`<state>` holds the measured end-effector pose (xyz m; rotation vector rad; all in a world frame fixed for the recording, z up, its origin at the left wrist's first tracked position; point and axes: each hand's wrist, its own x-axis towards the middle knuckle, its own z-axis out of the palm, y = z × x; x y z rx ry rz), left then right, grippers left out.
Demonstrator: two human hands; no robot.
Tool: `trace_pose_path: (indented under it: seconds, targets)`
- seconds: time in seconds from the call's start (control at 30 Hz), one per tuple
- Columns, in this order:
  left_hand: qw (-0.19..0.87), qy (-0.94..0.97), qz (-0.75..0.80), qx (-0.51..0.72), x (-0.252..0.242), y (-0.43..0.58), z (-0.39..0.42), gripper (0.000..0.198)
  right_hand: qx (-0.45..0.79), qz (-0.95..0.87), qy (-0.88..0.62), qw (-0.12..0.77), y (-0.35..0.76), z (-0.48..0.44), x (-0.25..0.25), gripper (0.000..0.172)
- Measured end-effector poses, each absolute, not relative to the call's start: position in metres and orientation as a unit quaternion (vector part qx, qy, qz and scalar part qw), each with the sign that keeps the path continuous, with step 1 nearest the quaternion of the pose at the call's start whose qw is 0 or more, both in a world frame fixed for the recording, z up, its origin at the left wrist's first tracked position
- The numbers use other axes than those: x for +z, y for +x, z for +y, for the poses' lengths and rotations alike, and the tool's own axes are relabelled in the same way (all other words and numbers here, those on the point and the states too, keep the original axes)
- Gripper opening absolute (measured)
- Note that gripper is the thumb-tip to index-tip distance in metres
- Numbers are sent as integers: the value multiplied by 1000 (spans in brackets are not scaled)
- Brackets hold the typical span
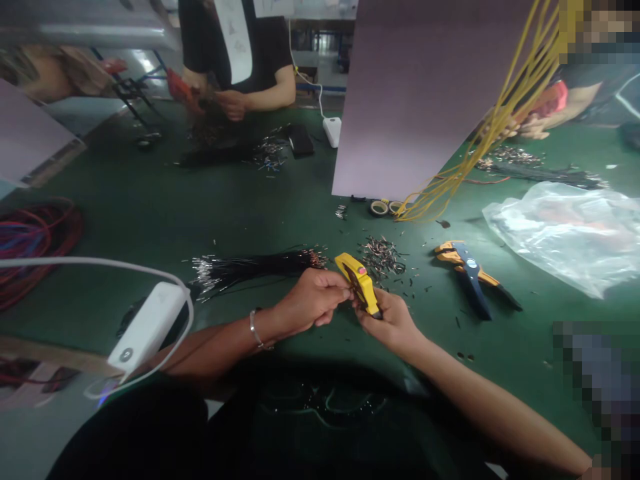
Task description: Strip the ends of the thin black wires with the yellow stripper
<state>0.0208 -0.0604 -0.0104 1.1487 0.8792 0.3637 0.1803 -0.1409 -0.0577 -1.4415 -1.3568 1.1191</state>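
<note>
Yellow crimper [361, 285] held up in both hands, over the near side of the desk [150, 200]

Fingers of the right hand [389, 325] close round it, the left hand's [313, 301] pinch its tip; a slip could scatter the loose terminals [383, 259] just beyond.

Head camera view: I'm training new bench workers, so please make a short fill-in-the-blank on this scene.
The metal bracelet sits on the ____ wrist. The left hand and right hand both touch the ____ hand tool. The wire stripper lies to the ____ of the hands in this view, on the green work table.

Missing words: left; yellow; right.
</note>
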Motion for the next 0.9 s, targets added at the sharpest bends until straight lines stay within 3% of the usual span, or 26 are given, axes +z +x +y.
trace_pose_path:
  seconds: [0.27, 0.6, 0.9]
  targets:
    - [746, 508, 392, 177, -19, 21, -60, 11, 323, -619, -624, 352, 184, -138, -62, 8]
    - [751, 484, 412, 178, -17, 23, -59, 8, 509, -440, -566, 476, 187, -133, -58, 11]
    - [757, 476, 398, 206, -16, 22, -59, 9, 572, -434, -499, 485, 189, -134, -65, 12]
